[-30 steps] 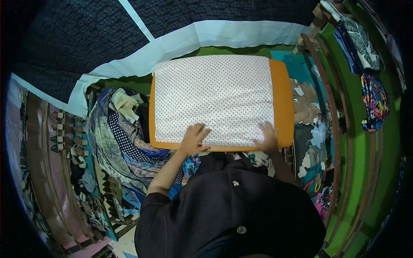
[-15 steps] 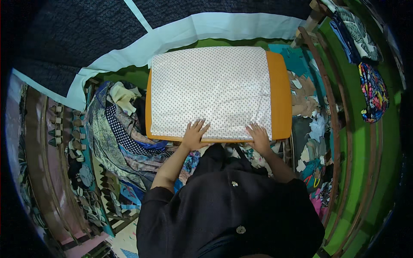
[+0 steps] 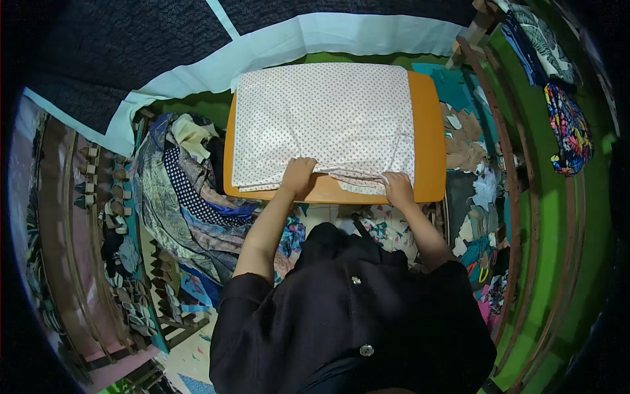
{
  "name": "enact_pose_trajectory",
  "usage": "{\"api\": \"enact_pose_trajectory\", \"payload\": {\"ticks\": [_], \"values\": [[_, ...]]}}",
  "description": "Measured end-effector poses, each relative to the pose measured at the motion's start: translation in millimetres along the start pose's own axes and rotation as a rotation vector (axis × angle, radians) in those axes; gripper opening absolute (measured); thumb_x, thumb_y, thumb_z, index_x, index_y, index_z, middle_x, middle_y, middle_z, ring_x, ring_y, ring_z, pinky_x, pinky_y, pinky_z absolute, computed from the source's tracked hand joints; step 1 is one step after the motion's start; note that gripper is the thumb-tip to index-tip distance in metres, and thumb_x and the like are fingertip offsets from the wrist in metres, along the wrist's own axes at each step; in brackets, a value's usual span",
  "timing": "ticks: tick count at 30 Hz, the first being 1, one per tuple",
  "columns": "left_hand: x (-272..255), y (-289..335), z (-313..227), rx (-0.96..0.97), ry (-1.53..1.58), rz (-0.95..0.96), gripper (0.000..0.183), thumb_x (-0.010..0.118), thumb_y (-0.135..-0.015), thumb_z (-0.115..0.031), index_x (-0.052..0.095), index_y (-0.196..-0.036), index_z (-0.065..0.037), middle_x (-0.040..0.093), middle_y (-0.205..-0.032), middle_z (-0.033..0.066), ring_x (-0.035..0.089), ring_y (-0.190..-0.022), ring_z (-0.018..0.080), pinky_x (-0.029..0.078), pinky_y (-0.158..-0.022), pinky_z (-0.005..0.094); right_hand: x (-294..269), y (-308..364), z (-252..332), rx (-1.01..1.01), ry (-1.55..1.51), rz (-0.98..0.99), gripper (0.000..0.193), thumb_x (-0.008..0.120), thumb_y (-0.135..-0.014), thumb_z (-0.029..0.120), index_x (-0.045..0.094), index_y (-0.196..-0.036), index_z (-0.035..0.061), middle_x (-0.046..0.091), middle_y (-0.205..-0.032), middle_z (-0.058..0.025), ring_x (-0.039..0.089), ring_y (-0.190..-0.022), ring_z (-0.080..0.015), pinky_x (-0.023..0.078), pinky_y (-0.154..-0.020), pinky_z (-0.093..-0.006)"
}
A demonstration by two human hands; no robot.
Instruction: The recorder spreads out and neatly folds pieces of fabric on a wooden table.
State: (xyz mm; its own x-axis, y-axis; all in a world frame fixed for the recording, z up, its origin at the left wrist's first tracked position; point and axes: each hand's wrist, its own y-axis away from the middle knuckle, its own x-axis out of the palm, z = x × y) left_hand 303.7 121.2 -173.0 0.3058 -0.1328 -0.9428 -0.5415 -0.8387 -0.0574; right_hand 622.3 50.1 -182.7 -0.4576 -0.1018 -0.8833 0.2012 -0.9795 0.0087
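Note:
A white cloth with a small dark repeating print (image 3: 321, 111) lies over an orange tabletop (image 3: 428, 138). Along its near side, my left hand (image 3: 300, 176) is closed on the cloth's edge, knuckles up. My right hand (image 3: 398, 189) grips the same edge near the right corner, fingers curled over the fabric. Between the two hands the edge is bunched and lifted into creases, with a strip of orange surface showing beneath. The fingertips of both hands are partly hidden.
Heaped fabrics (image 3: 197, 203) lie to the left of the table, beside racks of shoes (image 3: 118, 217). Cloth scraps (image 3: 482, 190) and yellow-handled scissors (image 3: 483, 273) are at the right. Wooden rails (image 3: 505, 164) run along the green wall. A white-edged dark curtain (image 3: 367, 34) hangs beyond the table.
Both hands went from lying flat with spread fingers to gripping the cloth's near edge. That edge has been drawn up and away from me, baring a strip of the tabletop.

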Motion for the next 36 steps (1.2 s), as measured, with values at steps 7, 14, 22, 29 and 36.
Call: {"api": "enact_pose_trajectory", "payload": {"ticks": [7,14,22,29,36], "values": [[-21,6,-8,0.059,-0.026,-0.048,0.037,0.065,-0.070,-0.029,0.050,-0.094,-0.006,0.054,-0.081,0.0113,0.052,-0.081,0.0302,0.038,-0.072,0.0411,-8,12,36,-0.005,0.242,0.037,0.045,0.059,-0.075,0.019,0.050,-0.117,0.0082,0.045,-0.122,-0.0078,0.041,-0.114,-0.0227,0.027,-0.097,-0.0475],[-22,2,13,0.028,-0.148,-0.153,0.024,0.061,-0.069,-0.018,0.055,-0.091,-0.011,0.055,-0.081,0.0083,0.055,-0.078,0.0279,0.043,-0.068,0.0383,8,0,14,-0.128,0.208,-0.216,0.024,0.052,-0.070,0.001,0.055,-0.094,0.0056,0.058,-0.090,-0.0094,0.053,-0.090,-0.0258,0.034,-0.089,-0.0399],[-23,23,24,0.013,-0.083,-0.156,0.025,0.055,-0.067,-0.006,0.055,-0.092,-0.008,0.056,-0.081,0.0097,0.056,-0.079,0.0295,0.047,-0.063,0.0394,-9,-8,35,-0.157,0.150,-0.220,0.029,0.052,-0.067,-0.001,0.053,-0.095,0.0043,0.056,-0.088,-0.0111,0.052,-0.089,-0.0279,0.035,-0.082,-0.0378],[-23,54,1,-0.025,0.052,-0.184,0.044,0.065,-0.055,-0.014,0.056,-0.098,-0.009,0.057,-0.090,0.0105,0.054,-0.087,0.0296,0.043,-0.075,0.0395,-42,32,66,-0.116,0.019,-0.297,0.042,0.053,-0.060,-0.004,0.053,-0.101,0.0032,0.057,-0.096,-0.0120,0.051,-0.095,-0.0280,0.033,-0.086,-0.0379],[27,91,8,0.019,0.028,-0.458,0.031,0.055,-0.067,-0.004,0.053,-0.098,-0.008,0.058,-0.092,0.0113,0.056,-0.088,0.0292,0.046,-0.071,0.0378,-45,100,115,-0.134,0.051,-0.239,0.042,0.056,-0.060,-0.003,0.054,-0.101,0.0040,0.058,-0.093,-0.0122,0.053,-0.091,-0.0281,0.031,-0.088,-0.0387]]}}
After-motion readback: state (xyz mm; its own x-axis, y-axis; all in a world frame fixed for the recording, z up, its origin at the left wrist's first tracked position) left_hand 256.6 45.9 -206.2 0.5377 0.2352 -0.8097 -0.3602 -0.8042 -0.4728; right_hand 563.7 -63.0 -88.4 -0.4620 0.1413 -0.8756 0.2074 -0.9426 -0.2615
